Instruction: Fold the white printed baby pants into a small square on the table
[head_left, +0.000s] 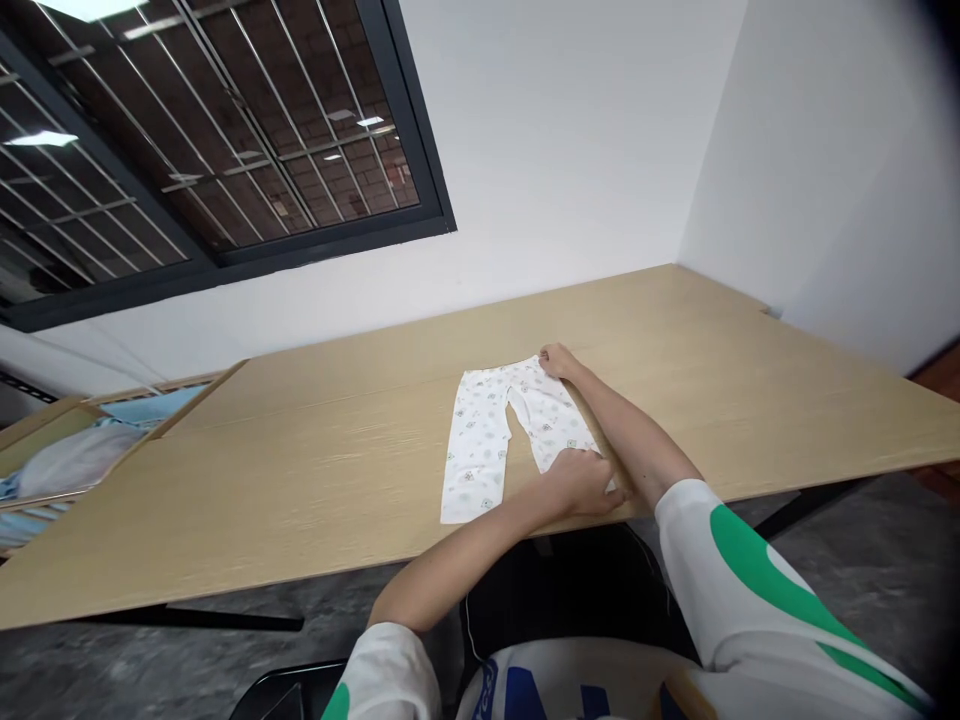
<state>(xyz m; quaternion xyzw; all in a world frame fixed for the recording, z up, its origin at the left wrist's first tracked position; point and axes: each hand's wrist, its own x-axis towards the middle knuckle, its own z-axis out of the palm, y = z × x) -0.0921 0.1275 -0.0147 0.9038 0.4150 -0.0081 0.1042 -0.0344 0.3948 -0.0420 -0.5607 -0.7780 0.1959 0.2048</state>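
Observation:
A small pair of white baby trousers with a pale green print lies flat on the wooden table, waist away from me and legs toward me. My left hand is closed on the hem of the right-hand leg near the table's front edge. My right hand reaches across to the waistband's far right corner, with its fingers pinched on the cloth. The two forearms cross just right of the trousers.
A wooden crib with light blue bedding stands left of the table. A barred window fills the wall at upper left. White walls meet in a corner at far right. A dark chair edge shows below.

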